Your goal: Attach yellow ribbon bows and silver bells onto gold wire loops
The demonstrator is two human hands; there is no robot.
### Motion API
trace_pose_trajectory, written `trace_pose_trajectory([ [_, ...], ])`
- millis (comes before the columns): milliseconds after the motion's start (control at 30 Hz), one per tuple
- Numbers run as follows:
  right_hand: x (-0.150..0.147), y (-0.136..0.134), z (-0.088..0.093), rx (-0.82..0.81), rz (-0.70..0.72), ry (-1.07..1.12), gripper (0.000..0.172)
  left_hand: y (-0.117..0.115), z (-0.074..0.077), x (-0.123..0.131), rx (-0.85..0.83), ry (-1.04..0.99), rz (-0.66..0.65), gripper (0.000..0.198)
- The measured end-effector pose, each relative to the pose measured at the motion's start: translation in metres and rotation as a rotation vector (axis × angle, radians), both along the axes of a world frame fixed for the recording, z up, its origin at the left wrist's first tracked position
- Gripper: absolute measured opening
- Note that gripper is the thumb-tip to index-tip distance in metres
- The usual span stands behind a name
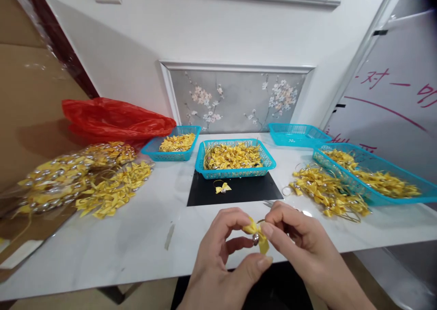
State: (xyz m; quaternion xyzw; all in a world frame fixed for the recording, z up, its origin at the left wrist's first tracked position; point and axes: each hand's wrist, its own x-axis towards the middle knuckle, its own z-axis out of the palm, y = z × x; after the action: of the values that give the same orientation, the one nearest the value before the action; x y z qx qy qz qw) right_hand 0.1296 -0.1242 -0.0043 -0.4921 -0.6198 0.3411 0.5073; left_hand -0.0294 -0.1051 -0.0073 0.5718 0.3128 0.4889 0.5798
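A yellow ribbon bow (262, 243) with a silver bead is held between my two hands at the table's front edge. The fingers of my left hand (228, 251) pinch its left loop, with the thumb below. My right hand (297, 239) grips the bow's right side between thumb and fingers; metal tips, perhaps scissors (268, 203), show just behind it. Beyond my hands a single bow (223, 188) lies on a black mat (235, 192). At the mat's back edge stands a blue basket (235, 173) full of yellow bows.
More blue baskets stand at back left (170, 156), back right (297, 134) and right (406, 196). Loose bows (324, 189) lie at right, another pile (114, 189) at left beside bagged beaded bows (58, 178). A red plastic bag (116, 119) sits behind.
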Motion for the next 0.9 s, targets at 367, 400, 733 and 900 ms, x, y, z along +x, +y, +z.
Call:
trace_pose_trajectory([
  [367,0.004,0.006,-0.005,-0.127,0.116,0.212,0.031,-0.002,0.010,0.001,-0.336,-0.178,-0.095,0.017],
  [400,0.004,0.007,-0.005,-0.132,0.119,0.220,0.031,-0.002,0.009,0.000,-0.305,-0.178,-0.090,0.021],
  [733,0.003,0.011,-0.008,-0.157,0.136,0.368,0.028,0.004,0.015,0.002,-0.427,-0.138,-0.038,0.026],
  [900,0.001,0.012,-0.006,-0.158,0.155,0.408,0.028,0.004,0.013,0.002,-0.411,-0.081,-0.073,0.015],
])
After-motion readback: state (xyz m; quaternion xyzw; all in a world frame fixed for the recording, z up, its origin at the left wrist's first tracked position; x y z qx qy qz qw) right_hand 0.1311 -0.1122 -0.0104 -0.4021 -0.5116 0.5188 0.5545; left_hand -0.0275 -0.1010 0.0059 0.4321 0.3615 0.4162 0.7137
